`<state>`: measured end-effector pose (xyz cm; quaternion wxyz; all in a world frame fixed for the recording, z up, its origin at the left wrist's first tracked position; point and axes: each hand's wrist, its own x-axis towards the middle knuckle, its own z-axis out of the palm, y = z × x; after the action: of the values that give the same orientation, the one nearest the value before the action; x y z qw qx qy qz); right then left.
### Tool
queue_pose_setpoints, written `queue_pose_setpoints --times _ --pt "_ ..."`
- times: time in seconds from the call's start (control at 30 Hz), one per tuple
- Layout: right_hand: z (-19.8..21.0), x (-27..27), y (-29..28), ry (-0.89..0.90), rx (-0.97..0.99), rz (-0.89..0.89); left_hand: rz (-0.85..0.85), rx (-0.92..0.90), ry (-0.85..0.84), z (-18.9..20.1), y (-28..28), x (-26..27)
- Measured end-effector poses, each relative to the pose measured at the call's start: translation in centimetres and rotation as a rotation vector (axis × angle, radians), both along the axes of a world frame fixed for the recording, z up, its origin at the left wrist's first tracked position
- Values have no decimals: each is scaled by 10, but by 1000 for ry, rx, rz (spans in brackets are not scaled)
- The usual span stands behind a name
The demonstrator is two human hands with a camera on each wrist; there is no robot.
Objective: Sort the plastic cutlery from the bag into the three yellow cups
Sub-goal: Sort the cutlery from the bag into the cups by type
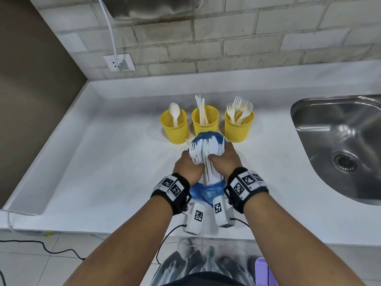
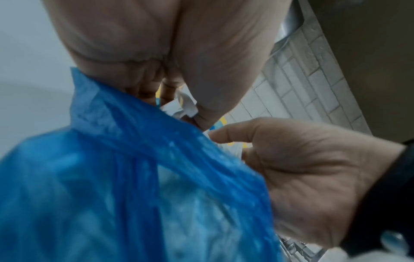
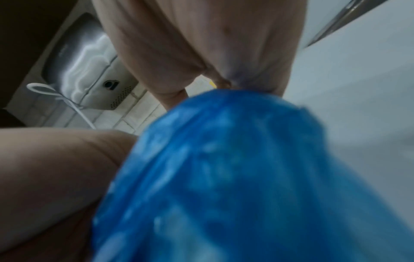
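Observation:
Three yellow mesh cups stand in a row on the white counter: the left cup (image 1: 174,129) holds a spoon, the middle cup (image 1: 205,119) holds knives, and the right cup (image 1: 239,126) holds several forks. Just in front of them a blue plastic bag (image 1: 207,193) holds a thick bundle of white cutlery (image 1: 203,151). My left hand (image 1: 188,167) grips the bundle from the left and my right hand (image 1: 223,162) grips it from the right. In the wrist views the blue bag (image 2: 134,177) (image 3: 246,177) fills the foreground below each palm, and the fingertips are hidden.
A steel sink (image 1: 340,145) is set into the counter at the right. A wall socket (image 1: 119,62) with a white cable sits on the brick wall at the back left. The counter (image 1: 103,162) has a raised rim on its left side.

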<state>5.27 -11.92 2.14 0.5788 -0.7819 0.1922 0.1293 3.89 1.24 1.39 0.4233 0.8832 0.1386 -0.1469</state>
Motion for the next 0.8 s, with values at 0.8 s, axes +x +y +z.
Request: queue_pose_setpoints --times 0.8 --pt "-13 18 7 109 201 -109 67 -43 -15 -1 10 15"
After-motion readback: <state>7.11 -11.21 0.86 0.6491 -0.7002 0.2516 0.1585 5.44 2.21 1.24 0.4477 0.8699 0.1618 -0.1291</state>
